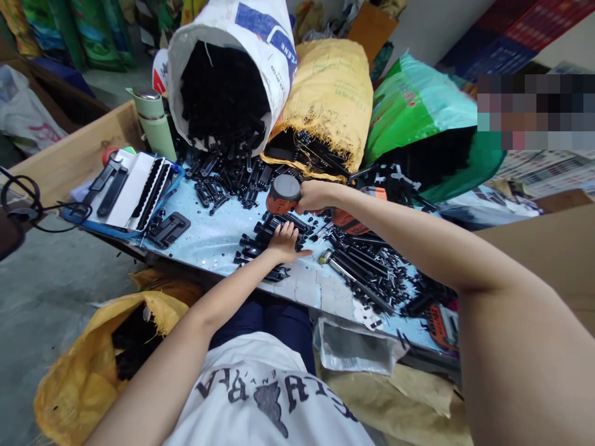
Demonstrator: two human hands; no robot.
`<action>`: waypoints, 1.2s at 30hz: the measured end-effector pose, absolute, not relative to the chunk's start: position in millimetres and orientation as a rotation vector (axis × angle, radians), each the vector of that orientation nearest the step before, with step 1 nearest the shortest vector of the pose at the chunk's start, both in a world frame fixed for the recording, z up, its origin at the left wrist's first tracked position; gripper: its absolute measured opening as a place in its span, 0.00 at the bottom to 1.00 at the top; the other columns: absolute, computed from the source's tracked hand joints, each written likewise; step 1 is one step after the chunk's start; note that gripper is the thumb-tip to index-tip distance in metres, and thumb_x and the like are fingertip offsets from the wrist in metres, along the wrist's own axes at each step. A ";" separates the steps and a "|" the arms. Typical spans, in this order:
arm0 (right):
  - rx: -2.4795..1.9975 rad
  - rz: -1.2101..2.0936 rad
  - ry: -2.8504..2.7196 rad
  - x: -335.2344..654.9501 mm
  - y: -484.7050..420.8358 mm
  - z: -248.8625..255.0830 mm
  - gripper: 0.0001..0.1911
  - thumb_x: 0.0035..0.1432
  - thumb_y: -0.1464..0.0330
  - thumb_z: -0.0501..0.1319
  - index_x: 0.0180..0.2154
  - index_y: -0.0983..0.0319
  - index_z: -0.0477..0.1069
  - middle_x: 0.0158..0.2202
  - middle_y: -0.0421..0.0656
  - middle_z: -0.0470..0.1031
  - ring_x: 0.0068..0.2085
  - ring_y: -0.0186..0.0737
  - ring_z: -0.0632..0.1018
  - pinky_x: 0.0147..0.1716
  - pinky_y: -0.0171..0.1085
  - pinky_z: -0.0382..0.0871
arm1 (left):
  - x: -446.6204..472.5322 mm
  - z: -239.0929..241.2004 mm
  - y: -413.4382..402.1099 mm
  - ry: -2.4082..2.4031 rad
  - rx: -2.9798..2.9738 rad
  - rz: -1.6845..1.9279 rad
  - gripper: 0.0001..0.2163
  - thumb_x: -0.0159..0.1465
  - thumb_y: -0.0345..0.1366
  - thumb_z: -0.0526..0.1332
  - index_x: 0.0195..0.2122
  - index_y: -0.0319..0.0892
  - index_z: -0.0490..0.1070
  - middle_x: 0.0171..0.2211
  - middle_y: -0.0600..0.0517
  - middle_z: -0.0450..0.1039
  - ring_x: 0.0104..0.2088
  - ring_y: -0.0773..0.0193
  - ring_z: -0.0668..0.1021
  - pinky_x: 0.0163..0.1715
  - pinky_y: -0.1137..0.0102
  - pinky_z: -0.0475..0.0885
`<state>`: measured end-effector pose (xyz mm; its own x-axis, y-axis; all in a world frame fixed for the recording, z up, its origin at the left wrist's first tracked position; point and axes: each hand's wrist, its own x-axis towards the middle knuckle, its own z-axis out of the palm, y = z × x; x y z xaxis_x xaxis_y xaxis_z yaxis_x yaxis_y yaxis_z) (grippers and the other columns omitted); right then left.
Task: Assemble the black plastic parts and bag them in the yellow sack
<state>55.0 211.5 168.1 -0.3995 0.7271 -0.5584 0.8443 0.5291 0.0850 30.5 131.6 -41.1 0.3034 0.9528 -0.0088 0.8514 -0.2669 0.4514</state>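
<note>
My right hand [315, 196] is wrapped round the grip of an orange and black cordless drill [283, 195], held above the bench's middle. Its tip is hidden from me. Just below it, my left hand [283, 243] lies with fingers stretched over a row of black plastic parts [251, 243]. Some of these are covered by the palm and fingers. Small black pieces [372, 263] are heaped to the right of the row, along with long black strips. A metal and yellow tool [326, 256], perhaps a utility knife, lies at the heap's left edge.
Along the back lie an open white sack [279, 56], a yellow sack [330, 93] and a green sack [409, 99], black parts inside. A blue tray [160, 204] and a green flask [155, 127] stand left. Another yellow sack [74, 378] sits on the floor.
</note>
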 end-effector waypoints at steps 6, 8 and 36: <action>1.189 -0.278 2.265 50.2 193.9 166.2 0.10 0.40 0.67 0.64 0.28 0.66 0.74 0.20 0.42 0.70 0.24 0.38 0.73 0.21 0.34 0.63 | 16.0 -46.9 71.5 1.687 2.184 0.401 0.48 0.57 0.66 0.41 0.64 0.26 0.43 0.66 0.36 0.40 0.66 0.49 0.42 0.64 0.56 0.40; 1.161 -0.280 2.259 48.2 196.4 159.2 0.11 0.40 0.67 0.64 0.29 0.65 0.75 0.21 0.42 0.71 0.25 0.39 0.73 0.22 0.34 0.64 | 11.4 -51.0 69.7 1.634 2.231 0.397 0.46 0.57 0.66 0.40 0.65 0.29 0.43 0.67 0.39 0.40 0.66 0.52 0.43 0.64 0.58 0.40; 0.910 -0.030 2.320 23.1 115.4 171.1 0.18 0.43 0.63 0.61 0.36 0.65 0.77 0.33 0.50 0.77 0.34 0.45 0.77 0.27 0.34 0.63 | 5.7 -47.9 67.3 1.619 2.277 0.551 0.44 0.58 0.65 0.43 0.63 0.33 0.48 0.63 0.39 0.52 0.63 0.50 0.55 0.61 0.60 0.51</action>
<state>23.1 115.4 171.1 -0.5571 0.6034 -0.5706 0.6179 0.7602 0.2006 5.7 67.3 -47.9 0.2940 0.9457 0.1384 0.8336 -0.3245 0.4470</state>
